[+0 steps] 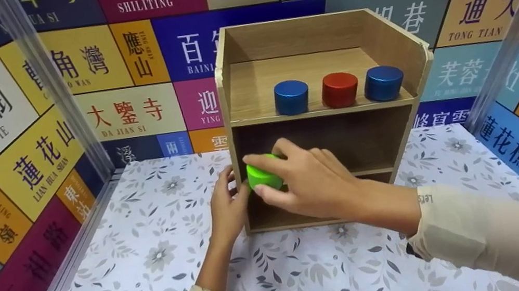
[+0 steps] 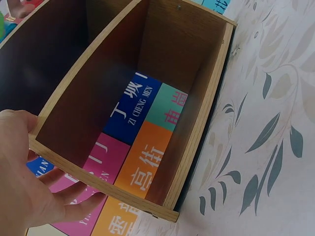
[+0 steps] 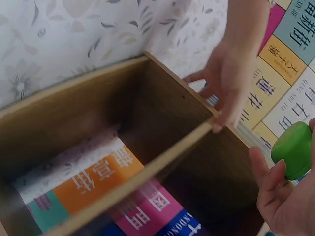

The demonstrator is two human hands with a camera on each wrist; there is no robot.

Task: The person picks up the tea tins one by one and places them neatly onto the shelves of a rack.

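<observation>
My right hand pinches a green round block between thumb and fingers, in front of the left part of a small wooden shelf. The same green block shows at the right edge of the right wrist view, away from the wood. My left hand holds the shelf's left side panel. In the left wrist view the thumb lies at the panel's front edge and the other fingers are on its outer face. On the top board stand a blue cylinder, a red cylinder and another blue cylinder.
Below the top board are two open compartments, split by a thin divider. The shelf stands on a tablecloth with grey leaves and flowers. Coloured sign panels with lettering rise behind and at both sides.
</observation>
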